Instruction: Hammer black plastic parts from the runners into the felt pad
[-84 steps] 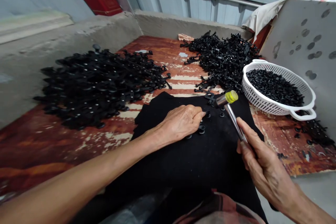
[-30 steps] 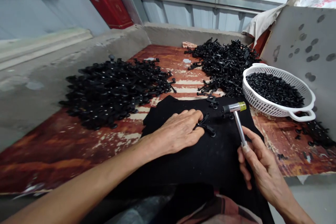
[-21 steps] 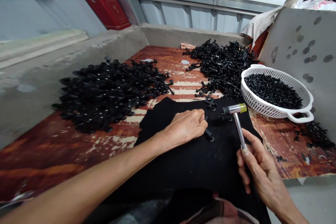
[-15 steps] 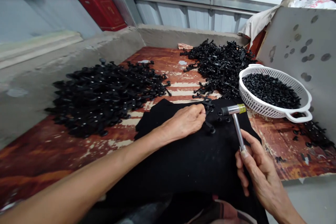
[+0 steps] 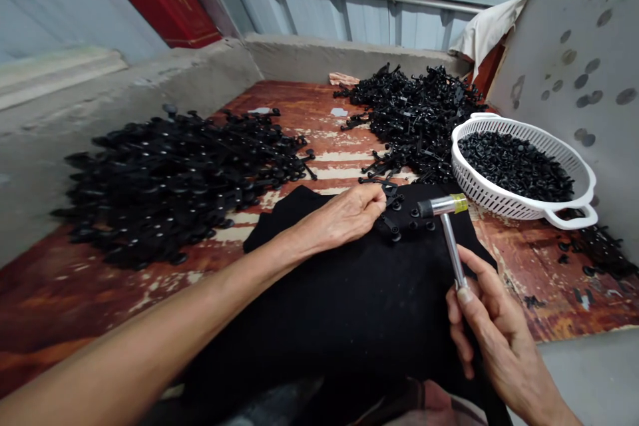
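Observation:
My right hand (image 5: 494, 326) grips the metal handle of a small two-faced mallet (image 5: 444, 206). One face of its head is yellow, the other black, and it is held just above a black cloth (image 5: 349, 306). With fingers pinched together, my left hand (image 5: 352, 213) is at a thin black plastic part (image 5: 392, 203) with round ends; the fingertips partly hide it. Several small black round pieces (image 5: 414, 213) lie on the cloth between that part and the mallet head.
A heap of black strip-like parts (image 5: 184, 180) lies at left, another black heap (image 5: 414, 113) at the back. On the right a white plastic basket (image 5: 524, 213) holds small black pieces. A grey spotted panel (image 5: 549, 80) stands behind it; a red box (image 5: 170, 10) rests on the ledge.
The camera view has shifted slightly. My left hand has moved a little up and left, over the far part of the cloth. The mallet stays nearly still in my right hand.

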Demonstrator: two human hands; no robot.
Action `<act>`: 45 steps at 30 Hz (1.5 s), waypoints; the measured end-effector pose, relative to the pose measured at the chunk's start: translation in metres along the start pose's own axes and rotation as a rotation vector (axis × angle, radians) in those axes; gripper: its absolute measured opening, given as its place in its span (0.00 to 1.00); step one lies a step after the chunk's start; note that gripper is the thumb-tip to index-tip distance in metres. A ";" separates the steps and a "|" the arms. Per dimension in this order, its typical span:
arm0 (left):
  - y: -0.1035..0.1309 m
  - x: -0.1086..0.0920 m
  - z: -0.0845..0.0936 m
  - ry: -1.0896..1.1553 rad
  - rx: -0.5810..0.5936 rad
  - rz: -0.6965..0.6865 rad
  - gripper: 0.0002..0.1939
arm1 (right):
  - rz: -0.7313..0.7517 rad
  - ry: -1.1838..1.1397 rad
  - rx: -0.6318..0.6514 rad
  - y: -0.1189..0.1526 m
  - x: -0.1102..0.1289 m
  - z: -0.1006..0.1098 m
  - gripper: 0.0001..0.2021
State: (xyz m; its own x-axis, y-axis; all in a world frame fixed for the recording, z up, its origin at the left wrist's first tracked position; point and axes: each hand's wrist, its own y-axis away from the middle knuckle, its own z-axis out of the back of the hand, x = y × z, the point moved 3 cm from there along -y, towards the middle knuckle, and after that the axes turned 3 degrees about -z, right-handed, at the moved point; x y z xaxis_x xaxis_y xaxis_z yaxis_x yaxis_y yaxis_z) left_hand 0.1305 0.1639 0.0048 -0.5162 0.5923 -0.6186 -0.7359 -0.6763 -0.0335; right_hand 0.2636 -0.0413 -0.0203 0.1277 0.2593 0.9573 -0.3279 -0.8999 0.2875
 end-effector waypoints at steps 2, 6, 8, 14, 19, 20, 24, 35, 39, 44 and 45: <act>-0.001 0.001 0.000 0.010 0.001 0.000 0.10 | -0.003 0.005 -0.002 0.000 0.000 0.000 0.24; -0.003 0.000 -0.002 0.003 0.007 0.007 0.09 | -0.001 0.006 -0.002 -0.001 -0.001 0.001 0.24; -0.004 -0.001 -0.002 -0.002 0.012 0.005 0.10 | -0.001 0.002 -0.004 -0.001 0.000 0.001 0.24; -0.003 -0.005 0.000 -0.027 0.026 0.011 0.11 | -0.007 -0.008 0.007 0.000 -0.001 0.001 0.24; -0.001 -0.005 -0.001 -0.033 0.013 0.008 0.10 | -0.022 0.066 0.076 -0.004 0.000 0.006 0.25; 0.000 -0.005 -0.001 -0.030 0.005 0.005 0.10 | -0.008 0.111 0.091 -0.006 0.001 0.008 0.24; 0.002 -0.001 -0.001 0.003 -0.006 0.013 0.11 | 0.097 0.278 0.095 -0.018 0.009 0.012 0.22; 0.002 0.000 0.000 0.049 -0.021 -0.007 0.10 | -0.006 -0.035 -0.041 -0.016 0.006 0.015 0.28; 0.002 -0.001 0.000 0.052 -0.020 0.003 0.10 | -0.002 -0.026 -0.024 -0.017 0.006 0.015 0.28; 0.001 0.000 0.000 0.044 -0.016 0.010 0.10 | 0.006 -0.020 -0.026 -0.017 0.005 0.015 0.28; 0.001 0.000 0.000 0.044 -0.015 0.011 0.10 | 0.009 -0.019 -0.022 -0.017 0.005 0.015 0.27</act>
State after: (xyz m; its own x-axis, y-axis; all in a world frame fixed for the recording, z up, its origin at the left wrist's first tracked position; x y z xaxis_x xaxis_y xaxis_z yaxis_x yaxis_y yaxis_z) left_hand 0.1296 0.1631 0.0048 -0.5044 0.5650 -0.6529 -0.7232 -0.6896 -0.0380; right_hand 0.2833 -0.0301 -0.0207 0.1423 0.2442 0.9592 -0.3496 -0.8942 0.2795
